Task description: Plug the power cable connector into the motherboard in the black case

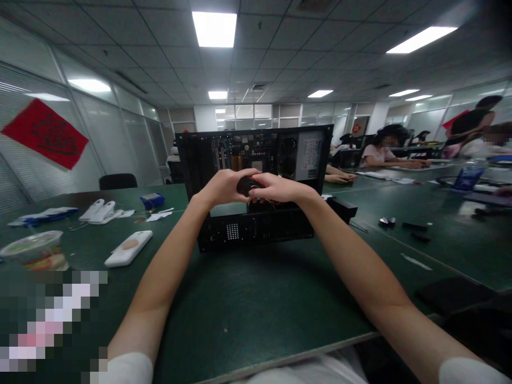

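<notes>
An open black computer case (256, 226) stands on edge on the green table (256, 298), its inside facing me. Within it show a motherboard (256, 144) and, at the upper right, a power supply (310, 154) with a label. My left hand (226, 186) and my right hand (278, 188) meet in front of the board, fingers curled around a small black object (246, 185) with a rounded end and a hint of red. Its exact kind is hidden by the fingers. Thin wires appear just below my right hand.
To the left are a white phone-like slab (128, 248), a lidded plastic cup (36, 250), a blue box (152, 200) and a white item (98, 211). Small black parts (416, 226) lie on the right. A co-worker's hands (340, 176) rest beyond the case; other people sit farther back.
</notes>
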Motion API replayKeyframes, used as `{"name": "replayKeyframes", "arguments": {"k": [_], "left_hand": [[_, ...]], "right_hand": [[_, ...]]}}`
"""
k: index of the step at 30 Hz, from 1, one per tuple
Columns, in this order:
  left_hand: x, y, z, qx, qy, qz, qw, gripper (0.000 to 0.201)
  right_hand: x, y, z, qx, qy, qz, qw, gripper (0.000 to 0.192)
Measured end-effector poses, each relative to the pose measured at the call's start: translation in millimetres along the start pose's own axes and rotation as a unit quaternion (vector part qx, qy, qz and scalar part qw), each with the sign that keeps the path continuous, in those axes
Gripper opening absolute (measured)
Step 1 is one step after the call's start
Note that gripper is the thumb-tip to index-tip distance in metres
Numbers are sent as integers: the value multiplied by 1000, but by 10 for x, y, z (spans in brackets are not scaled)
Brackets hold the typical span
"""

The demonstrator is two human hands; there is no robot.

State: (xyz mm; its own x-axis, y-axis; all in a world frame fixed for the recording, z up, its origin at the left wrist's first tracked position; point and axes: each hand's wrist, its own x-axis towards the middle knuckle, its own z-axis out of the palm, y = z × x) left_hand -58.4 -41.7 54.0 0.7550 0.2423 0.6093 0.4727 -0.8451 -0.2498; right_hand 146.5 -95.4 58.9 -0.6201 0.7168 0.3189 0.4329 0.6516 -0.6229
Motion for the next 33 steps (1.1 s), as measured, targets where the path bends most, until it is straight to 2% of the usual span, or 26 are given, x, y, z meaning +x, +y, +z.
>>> {"name": "replayKeyframes", "arguments": {"k": [4, 12, 19, 25, 33], "left_hand": [[-10, -29, 20, 15, -4, -3, 1000, 68], [-19, -92, 52, -29, -5, 2, 1000, 72], [-20, -119, 92, -4, -14, -8, 1000, 72], [-1, -65, 98, -11, -1, -8, 1000, 72], [-3, -63, 98, -7, -15, -19, 1000, 67]], "right_hand": [[-1, -29, 33, -47, 17, 10, 999, 8], [9, 1, 64, 24, 7, -13, 1000, 12], [87, 142, 94, 1, 27, -1, 1000, 12], [55, 100, 59, 16, 19, -7, 1000, 10], [56, 117, 65, 52, 4, 17, 998, 5]]}}
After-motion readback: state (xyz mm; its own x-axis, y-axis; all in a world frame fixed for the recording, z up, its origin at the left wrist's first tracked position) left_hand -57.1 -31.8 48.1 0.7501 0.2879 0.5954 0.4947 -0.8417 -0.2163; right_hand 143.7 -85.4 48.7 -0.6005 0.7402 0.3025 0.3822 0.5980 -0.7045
